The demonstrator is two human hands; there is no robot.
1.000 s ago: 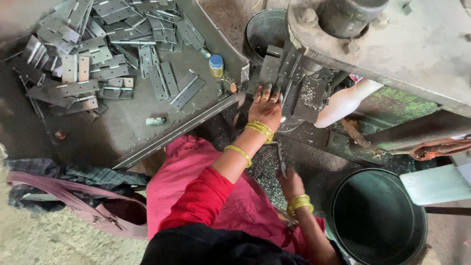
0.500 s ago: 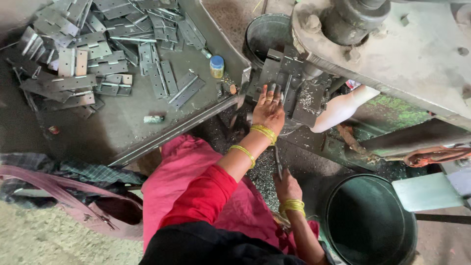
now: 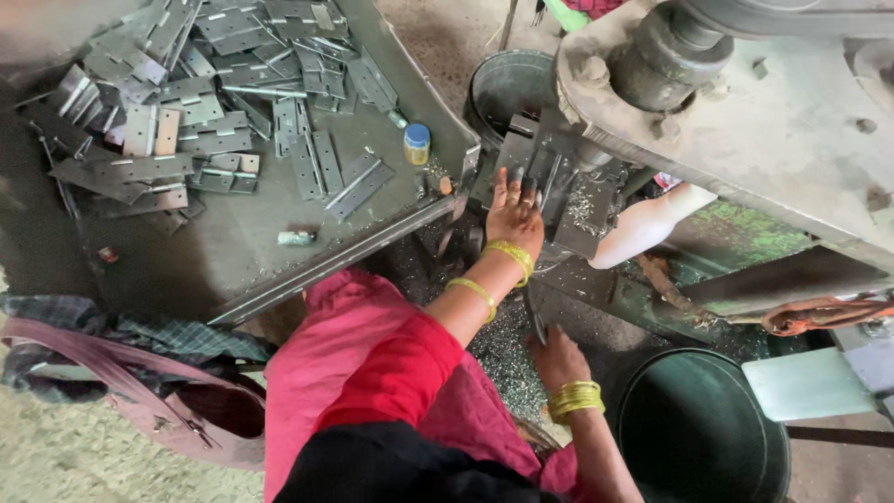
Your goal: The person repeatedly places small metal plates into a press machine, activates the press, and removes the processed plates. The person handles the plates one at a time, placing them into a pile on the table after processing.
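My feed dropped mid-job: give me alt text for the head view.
The left hand presses on metal parts at a grey press machine, while the right hand grips a lever below. Metal hinges cover a tray on the left.

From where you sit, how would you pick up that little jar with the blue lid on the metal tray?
Probably from straight above. The small jar stands upright on the metal tray, blue lid on top. Close the fingers around its round yellow sides just under the lid. A hinge plate lies close on its left; the right side looks freer, so come in slightly from there.
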